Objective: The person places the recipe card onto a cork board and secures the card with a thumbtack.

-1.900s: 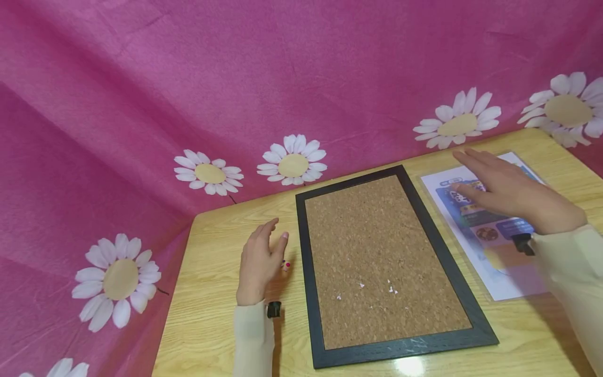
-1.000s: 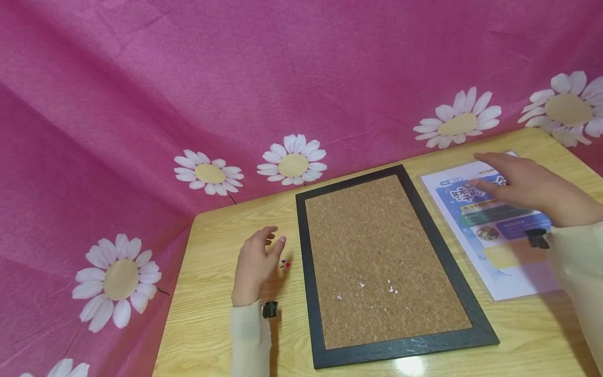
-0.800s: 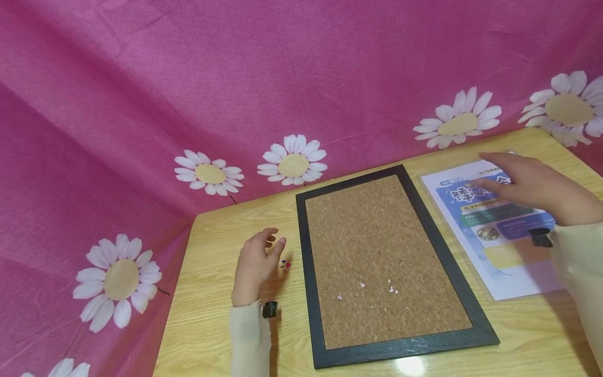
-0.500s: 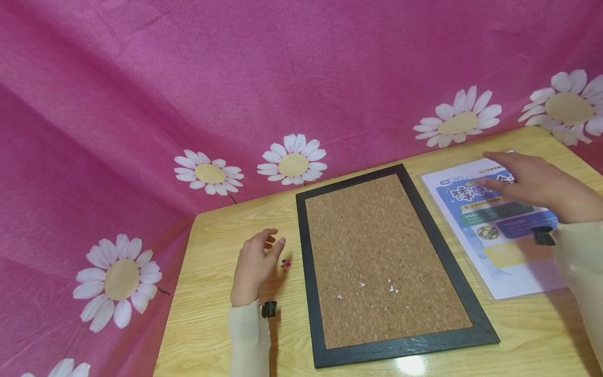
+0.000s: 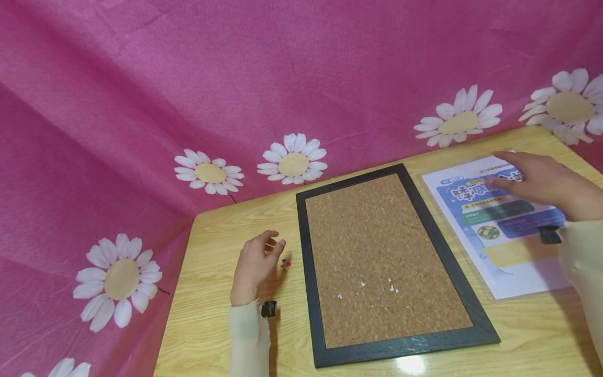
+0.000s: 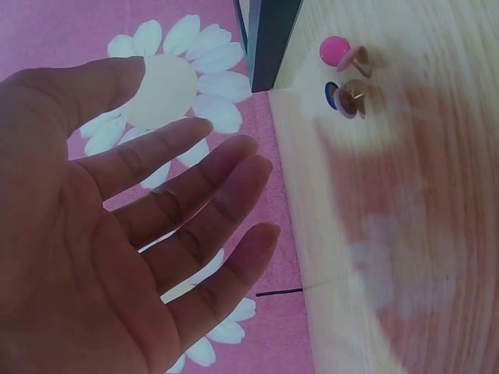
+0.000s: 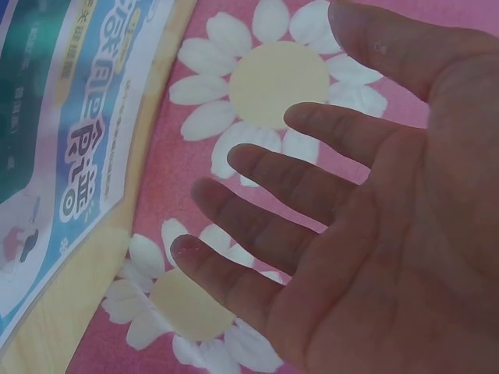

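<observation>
My left hand (image 5: 253,268) hovers over the table left of the corkboard (image 5: 372,246), its fingers spread and loosely bent around nothing. Beside its thumb lie a few small thumbtacks (image 5: 286,264). The left wrist view shows a pink-headed tack (image 6: 335,51) and a blue-rimmed one (image 6: 332,95) on the wood, apart from the palm. On the right, my right hand (image 5: 556,183) is held above a blue and white poster (image 5: 504,209) with a clear border, covering part of its top right. In the right wrist view its fingers (image 7: 257,230) are extended and hold nothing.
Small white bits (image 5: 392,288) are scattered on the lower cork, inside the board's black frame (image 5: 405,345). The pale wooden table (image 5: 212,251) meets a pink cloth (image 5: 301,78) with printed daisies behind and at the left. Each wrist carries a small black camera (image 5: 269,309).
My right hand has drifted right over the poster, uncovering more of its print. The left hand has shifted slightly towards me, its fingers bending a little more. The board and poster lie where they were.
</observation>
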`<state>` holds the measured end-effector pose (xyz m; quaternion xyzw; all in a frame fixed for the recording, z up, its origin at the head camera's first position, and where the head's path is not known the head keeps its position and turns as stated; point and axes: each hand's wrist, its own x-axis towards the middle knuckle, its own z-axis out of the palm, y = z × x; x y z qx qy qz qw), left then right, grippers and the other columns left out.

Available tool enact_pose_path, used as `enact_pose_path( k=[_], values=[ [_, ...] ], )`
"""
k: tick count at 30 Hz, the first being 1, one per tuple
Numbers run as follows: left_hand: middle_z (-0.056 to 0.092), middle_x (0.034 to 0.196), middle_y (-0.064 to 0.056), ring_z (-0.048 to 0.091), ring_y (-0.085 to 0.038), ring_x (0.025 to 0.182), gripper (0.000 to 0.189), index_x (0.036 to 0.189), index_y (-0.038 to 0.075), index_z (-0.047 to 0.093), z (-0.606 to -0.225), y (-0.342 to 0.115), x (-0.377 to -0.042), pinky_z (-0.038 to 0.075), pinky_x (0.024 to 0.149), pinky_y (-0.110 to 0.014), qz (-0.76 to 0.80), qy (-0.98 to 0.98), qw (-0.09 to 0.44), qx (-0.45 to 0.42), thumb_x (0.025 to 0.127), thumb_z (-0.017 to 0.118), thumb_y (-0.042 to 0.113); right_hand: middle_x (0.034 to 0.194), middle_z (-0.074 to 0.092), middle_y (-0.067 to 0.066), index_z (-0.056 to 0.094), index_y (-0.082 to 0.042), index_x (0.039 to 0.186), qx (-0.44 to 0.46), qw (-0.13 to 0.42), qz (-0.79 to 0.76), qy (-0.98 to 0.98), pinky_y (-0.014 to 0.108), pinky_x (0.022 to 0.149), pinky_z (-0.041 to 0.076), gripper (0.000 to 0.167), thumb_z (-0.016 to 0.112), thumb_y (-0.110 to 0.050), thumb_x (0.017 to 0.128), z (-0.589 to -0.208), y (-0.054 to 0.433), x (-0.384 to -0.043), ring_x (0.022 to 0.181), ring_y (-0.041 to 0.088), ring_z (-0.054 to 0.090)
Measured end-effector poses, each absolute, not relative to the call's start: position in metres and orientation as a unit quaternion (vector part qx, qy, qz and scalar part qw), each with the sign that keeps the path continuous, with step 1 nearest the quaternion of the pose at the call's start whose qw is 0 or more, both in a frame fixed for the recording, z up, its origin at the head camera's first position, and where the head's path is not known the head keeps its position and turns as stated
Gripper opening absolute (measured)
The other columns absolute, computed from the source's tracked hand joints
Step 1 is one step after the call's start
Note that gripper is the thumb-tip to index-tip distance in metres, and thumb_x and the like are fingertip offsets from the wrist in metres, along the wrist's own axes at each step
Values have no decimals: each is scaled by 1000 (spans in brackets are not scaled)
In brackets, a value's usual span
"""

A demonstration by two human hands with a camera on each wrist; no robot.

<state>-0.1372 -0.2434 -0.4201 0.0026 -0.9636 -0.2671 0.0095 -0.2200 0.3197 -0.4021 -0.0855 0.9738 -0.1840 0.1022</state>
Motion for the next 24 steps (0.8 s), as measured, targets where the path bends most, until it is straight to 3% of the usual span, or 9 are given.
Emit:
enact_pose_path(
  k=[3,8,17,24],
  values=[
    [74,113,-12,69,-28,103,40,131,6,69,-421,-244,-138,59,90,-46,-267,-964,3,7,101,69,33,154,26,48,20,13,158,-83,101,-185,974,80,112,22,85,63,-34,102,-404,323,-221,138,69,27],
    [75,112,-12,71,-27,101,39,130,7,69,-421,-245,-138,59,91,-46,-263,-965,-5,8,101,68,33,156,20,48,11,9,161,-56,119,-195,972,82,111,20,90,58,-42,104,-408,331,-221,137,69,25],
    [76,106,-11,71,-26,96,34,125,7,71,-424,-247,-140,58,90,-46,-270,-963,-19,10,101,68,31,154,18,50,6,12,159,-20,142,-210,967,83,111,17,93,53,-47,105,-411,345,-219,135,70,20],
    [74,102,-9,65,-20,87,28,120,8,73,-426,-249,-141,55,75,-35,-273,-961,-41,18,101,69,28,148,25,51,10,16,156,-13,148,-206,967,83,110,20,95,53,-51,104,-415,352,-220,127,67,29]
  ],
)
